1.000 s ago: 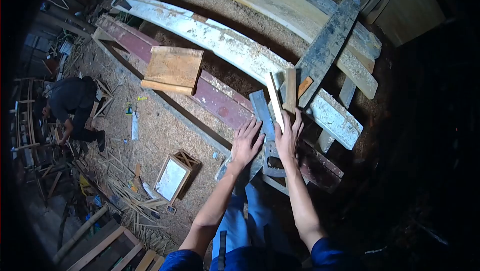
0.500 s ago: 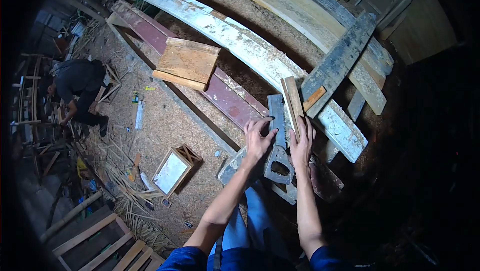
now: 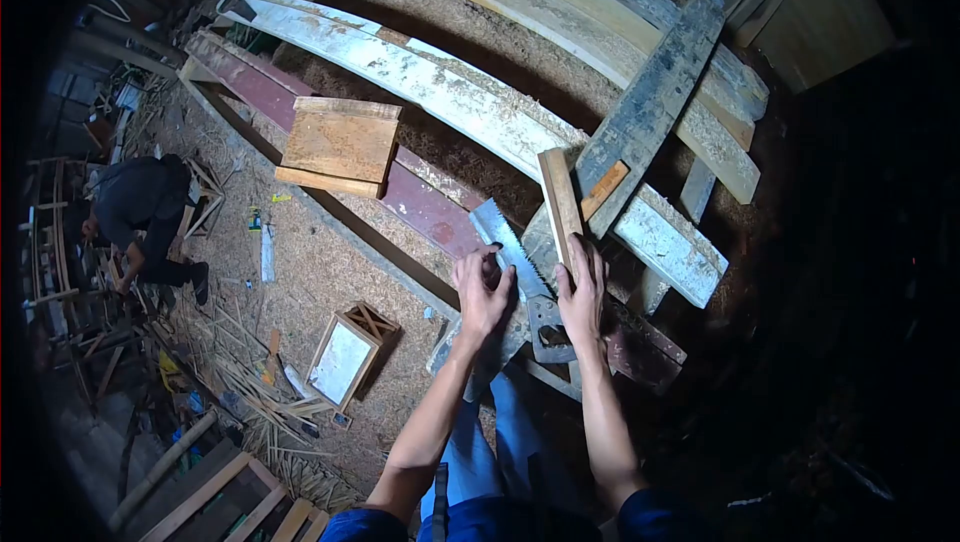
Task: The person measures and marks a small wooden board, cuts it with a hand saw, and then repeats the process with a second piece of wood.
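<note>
A hand saw (image 3: 521, 260) lies on the grey plank between my hands, its blade tilted to the upper left and its handle near my right wrist. My left hand (image 3: 483, 290) touches the left side of the blade, thumb and fingers spread apart. Closed round the lower end of a short wooden piece (image 3: 561, 192), my right hand (image 3: 584, 287) sits just above the saw handle. A small orange-brown wood strip (image 3: 605, 188) rests on the dark weathered plank (image 3: 648, 112) to the right.
A wooden board piece (image 3: 341, 145) lies on the maroon beam (image 3: 430, 210). Long white (image 3: 400, 67) and bare beams stretch behind. On the littered floor stands a small wooden frame box (image 3: 343, 360). Another person (image 3: 143, 204) bends over at the far left.
The saw blade has swung to the left, and my left hand has moved left with it. The wooden piece and my right hand have shifted slightly left. The whole view has shifted a little.
</note>
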`<act>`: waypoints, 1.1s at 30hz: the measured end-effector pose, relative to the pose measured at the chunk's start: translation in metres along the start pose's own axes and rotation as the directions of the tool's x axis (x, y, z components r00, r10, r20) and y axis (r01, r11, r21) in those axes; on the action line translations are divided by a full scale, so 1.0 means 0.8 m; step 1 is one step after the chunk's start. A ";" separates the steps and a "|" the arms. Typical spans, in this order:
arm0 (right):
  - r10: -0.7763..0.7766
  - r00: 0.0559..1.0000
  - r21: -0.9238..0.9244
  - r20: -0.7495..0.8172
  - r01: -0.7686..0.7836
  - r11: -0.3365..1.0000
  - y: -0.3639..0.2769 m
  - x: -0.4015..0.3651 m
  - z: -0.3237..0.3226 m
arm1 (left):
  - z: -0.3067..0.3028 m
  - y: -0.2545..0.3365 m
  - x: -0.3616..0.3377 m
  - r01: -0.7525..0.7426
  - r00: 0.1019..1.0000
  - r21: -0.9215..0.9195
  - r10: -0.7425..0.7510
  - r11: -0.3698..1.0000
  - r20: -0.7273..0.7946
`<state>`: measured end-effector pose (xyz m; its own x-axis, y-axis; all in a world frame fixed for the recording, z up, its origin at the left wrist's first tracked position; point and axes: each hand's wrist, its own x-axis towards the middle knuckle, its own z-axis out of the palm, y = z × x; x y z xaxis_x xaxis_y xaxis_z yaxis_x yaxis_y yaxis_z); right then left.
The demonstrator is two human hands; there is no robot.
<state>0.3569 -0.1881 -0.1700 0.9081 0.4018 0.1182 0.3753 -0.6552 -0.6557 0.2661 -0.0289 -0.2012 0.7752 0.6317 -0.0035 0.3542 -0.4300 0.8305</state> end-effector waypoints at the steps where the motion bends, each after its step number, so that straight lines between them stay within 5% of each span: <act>1: -0.014 1.000 0.012 0.013 0.013 1.000 0.002 0.001 0.001 | -0.002 -0.003 0.000 -0.024 1.000 0.003 0.024 1.000 0.007; 21: -0.011 0.997 -0.045 -0.070 0.008 0.999 -0.006 -0.009 0.014 | 0.003 -0.005 0.005 -0.012 1.000 -0.069 0.012 0.998 -0.001; 25: 0.116 0.991 0.019 -0.071 -0.115 0.993 -0.013 -0.005 0.006 | 0.006 -0.005 0.009 0.004 0.999 -0.099 -0.010 0.995 -0.053; 31: 0.098 0.989 0.030 -0.107 -0.096 0.995 0.002 -0.011 0.015 | 0.007 0.000 0.012 -0.003 1.000 -0.044 0.003 0.999 0.007; 33: -0.091 0.989 -0.203 -0.119 0.066 0.977 0.001 -0.013 0.009 | 0.006 0.000 0.011 -0.003 1.000 -0.068 0.004 0.998 0.017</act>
<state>0.3465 -0.1881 -0.1771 0.8856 0.3807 0.2658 0.4642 -0.7434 -0.4816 0.2750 -0.0265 -0.2035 0.7856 0.6186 -0.0095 0.3154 -0.3873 0.8663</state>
